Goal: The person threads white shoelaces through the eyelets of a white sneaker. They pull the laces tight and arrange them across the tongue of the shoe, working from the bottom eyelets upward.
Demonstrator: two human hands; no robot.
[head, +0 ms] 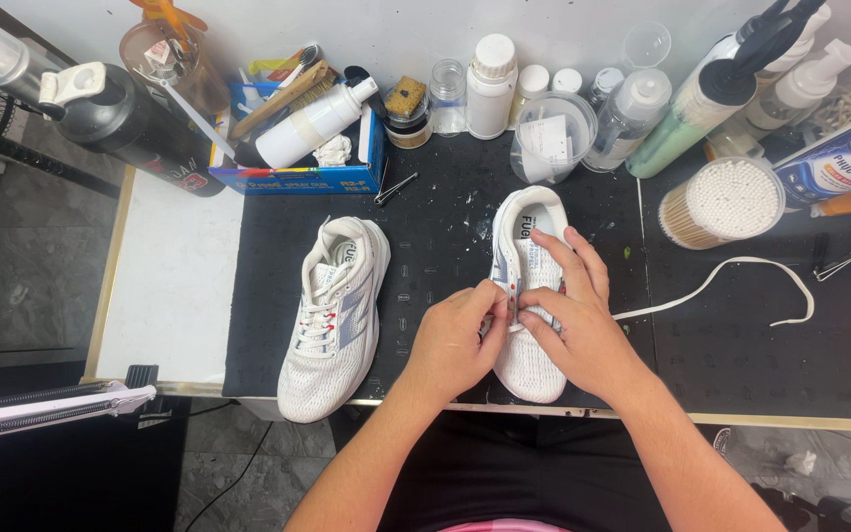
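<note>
White shoe (529,286) lacing sits hidden beneath both hands (519,330).

2 white shoes (334,313) (530,296), 2 hands (453,340) (575,315), 1 loose lace (731,279), 1 cotton-swab tub (722,202).

My left hand (455,340) and right hand (573,320) meet on the right shoe (529,369); the other shoe (332,325) lies left, a loose lace (731,276) right, bottles (492,87) behind.
</note>
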